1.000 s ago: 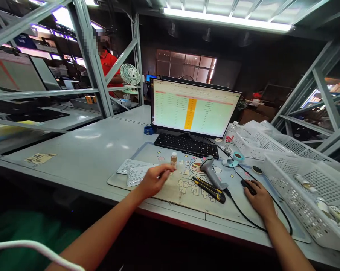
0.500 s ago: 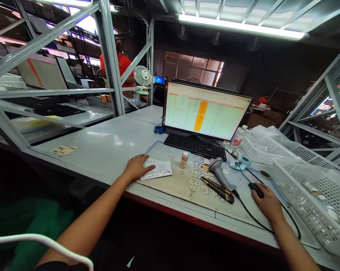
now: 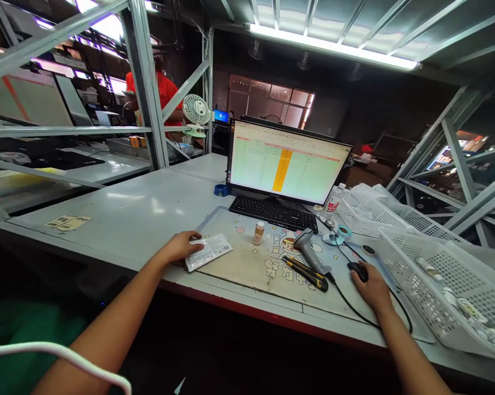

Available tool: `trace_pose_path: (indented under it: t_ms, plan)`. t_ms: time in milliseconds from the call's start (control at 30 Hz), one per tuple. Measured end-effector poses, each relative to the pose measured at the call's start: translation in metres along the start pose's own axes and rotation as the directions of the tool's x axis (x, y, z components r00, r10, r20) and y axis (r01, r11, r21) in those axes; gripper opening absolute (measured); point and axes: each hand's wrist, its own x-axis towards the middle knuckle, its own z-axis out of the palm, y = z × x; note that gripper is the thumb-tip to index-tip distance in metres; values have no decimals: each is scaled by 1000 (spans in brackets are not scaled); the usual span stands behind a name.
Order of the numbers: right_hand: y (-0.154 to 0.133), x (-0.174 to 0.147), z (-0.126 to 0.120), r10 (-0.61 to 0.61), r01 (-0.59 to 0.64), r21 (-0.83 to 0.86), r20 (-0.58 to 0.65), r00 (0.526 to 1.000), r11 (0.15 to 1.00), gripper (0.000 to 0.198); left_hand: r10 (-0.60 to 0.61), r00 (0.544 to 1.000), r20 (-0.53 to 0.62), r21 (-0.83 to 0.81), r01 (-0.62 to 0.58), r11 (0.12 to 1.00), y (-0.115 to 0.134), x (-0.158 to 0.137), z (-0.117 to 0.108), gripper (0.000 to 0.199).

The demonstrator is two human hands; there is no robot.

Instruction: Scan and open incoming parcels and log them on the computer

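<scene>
My left hand grips the left end of a flat white packet printed with small text, thumb on top. The fingers under its edge are partly hidden. The packet rests at the left part of a cartoon desk mat. My right hand is curled over a black computer mouse. Between the hands stand a small amber bottle with a pale cap, a grey barcode scanner and a yellow-and-black utility knife. Behind them, a monitor displays a spreadsheet above a black keyboard.
White perforated baskets line the right side, the nearest with several bottles inside. A teal tape roll lies near them. Paper labels are at the left. Metal rack posts frame the desk; a person in red is beyond.
My left hand has shifted slightly left, and the packet has turned and moved with it. My right hand stays on the mouse. The whole view has swung a little to the right.
</scene>
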Motion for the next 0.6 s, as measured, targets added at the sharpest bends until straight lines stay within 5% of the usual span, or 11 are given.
trace_pose_path:
  t_ms: [100,167,267,333,400,500,600]
  plan:
    - [-25,3,-23,19,-14,52,-86,996,999,64,150,985,-80,-39,-153,987,13,-24,-23,59]
    - [-61,-1,-45,-40,58,124,-144,989,991,66,336,918,-212,-26,-349,937,30,-46,-33,56]
    - [-134,-21,-71,-262,260,327,-38,964,908,71,638,699,-323,-17,-679,734,72,-83,-33,36]
    - [-180,-43,-77,-421,268,528,193,887,806,82,802,556,-217,-108,-831,546,109,-108,-18,25]
    - [-211,-68,-78,-485,202,625,322,813,754,68,873,482,-78,-260,-855,449,143,-129,6,24]
    - [-217,-97,-84,-462,154,645,341,819,749,46,861,508,15,-398,-787,471,163,-139,41,17]
    - [-191,-88,-103,-398,136,645,279,874,752,46,714,686,-140,-451,-686,571,152,-109,57,37]
